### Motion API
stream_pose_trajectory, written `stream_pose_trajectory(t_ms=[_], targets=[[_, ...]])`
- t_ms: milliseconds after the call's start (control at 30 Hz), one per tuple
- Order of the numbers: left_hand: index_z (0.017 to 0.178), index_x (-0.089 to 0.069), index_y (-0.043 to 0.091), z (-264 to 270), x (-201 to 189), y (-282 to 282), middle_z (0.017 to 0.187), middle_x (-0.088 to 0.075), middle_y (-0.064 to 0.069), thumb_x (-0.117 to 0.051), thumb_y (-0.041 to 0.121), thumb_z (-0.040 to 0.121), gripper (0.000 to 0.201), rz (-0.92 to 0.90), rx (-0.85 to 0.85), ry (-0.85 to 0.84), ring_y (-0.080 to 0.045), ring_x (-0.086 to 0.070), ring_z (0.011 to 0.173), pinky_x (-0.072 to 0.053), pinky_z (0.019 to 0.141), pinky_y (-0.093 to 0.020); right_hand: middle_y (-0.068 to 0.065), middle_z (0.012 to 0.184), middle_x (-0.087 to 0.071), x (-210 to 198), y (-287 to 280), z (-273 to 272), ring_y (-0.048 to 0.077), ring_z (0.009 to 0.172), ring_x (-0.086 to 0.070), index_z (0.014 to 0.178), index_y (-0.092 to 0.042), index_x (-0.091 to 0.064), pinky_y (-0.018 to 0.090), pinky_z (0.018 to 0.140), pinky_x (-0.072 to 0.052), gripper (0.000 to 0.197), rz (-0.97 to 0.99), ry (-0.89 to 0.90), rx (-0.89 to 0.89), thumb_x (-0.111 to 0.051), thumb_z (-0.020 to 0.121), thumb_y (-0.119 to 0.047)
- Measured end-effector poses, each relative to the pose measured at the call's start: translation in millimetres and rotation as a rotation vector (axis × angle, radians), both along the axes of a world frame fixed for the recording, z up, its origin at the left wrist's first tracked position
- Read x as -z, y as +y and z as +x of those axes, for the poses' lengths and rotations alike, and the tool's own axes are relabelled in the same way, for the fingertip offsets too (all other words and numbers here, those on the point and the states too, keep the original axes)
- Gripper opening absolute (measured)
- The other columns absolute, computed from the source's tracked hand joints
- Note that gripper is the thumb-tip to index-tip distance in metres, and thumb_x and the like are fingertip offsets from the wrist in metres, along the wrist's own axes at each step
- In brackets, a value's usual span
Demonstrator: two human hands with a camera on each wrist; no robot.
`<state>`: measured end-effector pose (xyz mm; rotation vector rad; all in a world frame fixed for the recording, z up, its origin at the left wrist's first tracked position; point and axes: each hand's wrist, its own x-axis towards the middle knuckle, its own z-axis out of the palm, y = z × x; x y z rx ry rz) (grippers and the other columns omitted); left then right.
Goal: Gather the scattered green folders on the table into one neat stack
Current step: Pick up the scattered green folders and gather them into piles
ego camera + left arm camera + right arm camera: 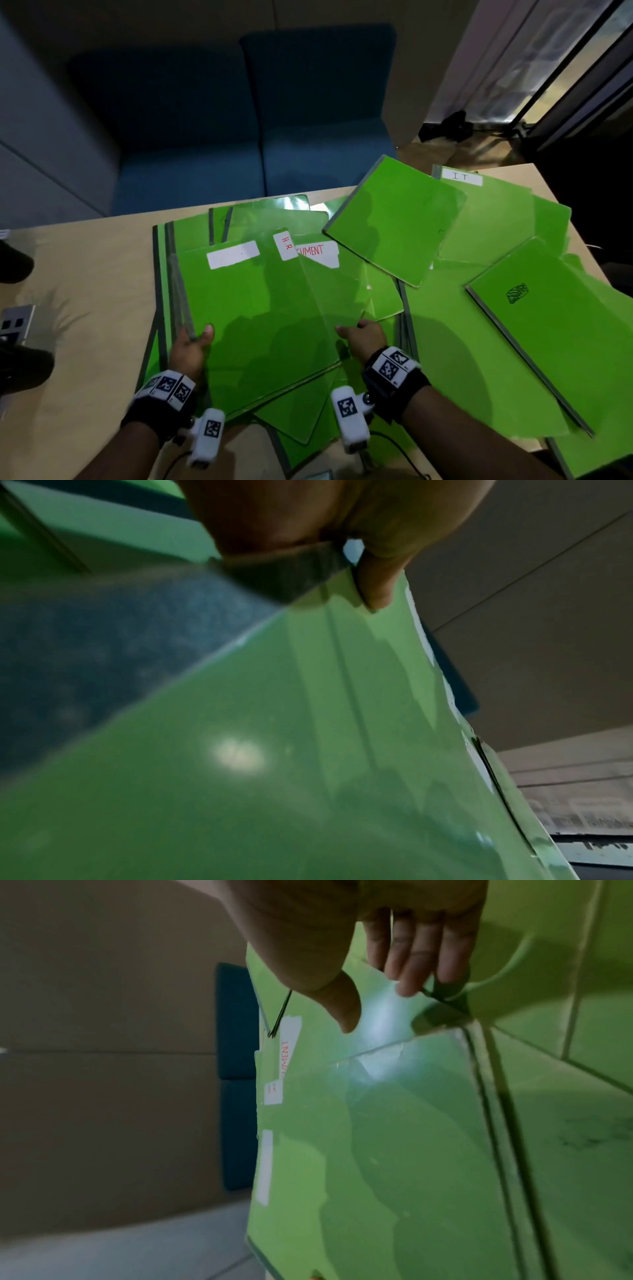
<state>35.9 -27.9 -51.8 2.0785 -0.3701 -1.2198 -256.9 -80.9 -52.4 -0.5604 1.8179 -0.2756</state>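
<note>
With the left hand pinching the spine and the right hand pinching the clear cover of a folder lifted over the desk pile, the slick cover may slip loose.

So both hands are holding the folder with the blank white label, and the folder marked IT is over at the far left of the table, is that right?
Not quite. The left hand and right hand do hold the blank-label folder, but the IT folder lies at the far right of the table, not the left. The head view shows it.
</note>
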Motion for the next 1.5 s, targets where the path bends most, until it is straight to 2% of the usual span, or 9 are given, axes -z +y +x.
stream_pose_trajectory(t_ms=[233,367,467,533,667,800,1100,1300,1500], targets=[[0.145,-0.026,0.003,-7,-6,0,0.150,-0.031,-0.023,-0.051,0.021,0.095,0.059,0.007,0.008,0.052,-0.042,-0.031,0.136,-0.024,0.111,-0.053,0.011,0.086,-0.061,0,-11,3,0.030,0.082,-0.060,0.104,-0.009,-0.058,0.046,0.084,-0.056,0.014,-0.075,-0.090,0.141,-0.063,0.091,-0.009],[0.145,-0.026,0.007,1,-5,2,0.152,-0.029,-0.019,-0.057,0.038,0.089,0.071,-0.033,-0.052,0.138,-0.041,-0.030,0.137,-0.024,0.110,-0.057,0.013,0.104,-0.064,-20,-17,-4,0.033,0.098,-0.062,0.111,-0.017,-0.053,0.044,0.081,-0.056,0.021,-0.170,-0.179,0.171,-0.061,0.094,-0.009],[0.140,-0.040,0.011,7,-8,-6,0.143,-0.045,-0.020,-0.074,0.055,0.069,0.090,-0.179,-0.111,0.173,-0.041,-0.047,0.126,-0.035,0.102,-0.061,0.002,0.084,-0.063,-39,-52,-38,0.021,0.078,-0.055,0.101,-0.018,-0.063,0.030,0.072,-0.043,0.007,-0.422,-0.087,0.213,-0.060,0.095,-0.014],[0.133,-0.049,0.014,9,-14,-16,0.130,-0.058,-0.019,-0.071,0.042,0.078,0.065,-0.255,-0.125,0.180,-0.039,-0.058,0.114,-0.042,0.096,-0.060,-0.001,0.075,-0.062,-52,-87,-72,0.018,0.072,-0.051,0.091,-0.012,-0.069,0.030,0.073,-0.039,0.012,-0.524,0.010,0.267,-0.060,0.096,-0.016],[0.133,-0.050,0.017,11,-12,-36,0.131,-0.059,-0.012,-0.074,0.056,0.066,0.081,-0.292,-0.031,0.061,-0.031,-0.056,0.119,-0.036,0.104,-0.056,0.008,0.111,-0.066,-52,-155,-137,0.022,0.089,-0.058,0.128,-0.009,-0.064,0.033,0.081,-0.050,0.037,-0.478,0.199,0.323,-0.058,0.097,-0.028],[0.137,-0.042,0.008,-9,-19,-62,0.137,-0.050,-0.017,-0.061,0.028,0.088,0.057,-0.249,0.051,-0.001,-0.034,-0.045,0.128,-0.030,0.108,-0.048,0.015,0.125,-0.062,-33,-191,-169,0.031,0.101,-0.063,0.139,-0.008,-0.055,0.033,0.091,-0.046,0.044,-0.427,0.284,0.297,-0.051,0.101,-0.030],[0.146,-0.028,0.017,-28,1,-88,0.149,-0.036,-0.017,-0.056,0.024,0.092,0.061,-0.028,0.026,0.105,-0.041,-0.035,0.134,-0.027,0.107,-0.060,0.023,0.160,-0.015,-7,-223,-156,0.045,0.142,-0.027,0.157,-0.019,-0.009,0.053,0.114,-0.031,0.105,-0.108,0.375,0.067,-0.080,0.080,-0.022],[0.146,-0.027,0.018,-30,6,-83,0.151,-0.034,-0.017,-0.054,0.025,0.094,0.059,0.027,0.038,0.108,-0.042,-0.034,0.135,-0.028,0.106,-0.062,0.013,0.127,-0.060,-8,-230,-160,0.026,0.096,-0.056,0.140,-0.003,-0.048,0.032,0.074,-0.048,0.066,-0.185,0.194,0.158,-0.075,0.082,-0.020],[0.148,-0.023,0.022,-29,0,-79,0.153,-0.031,-0.014,-0.056,0.029,0.091,0.066,-0.003,0.042,0.104,-0.040,-0.032,0.136,-0.026,0.107,-0.062,0.009,0.119,-0.065,-58,-221,-150,0.023,0.102,-0.064,0.141,-0.015,-0.038,0.033,0.084,-0.056,0.068,-0.685,0.125,0.325,-0.073,0.083,-0.006]])
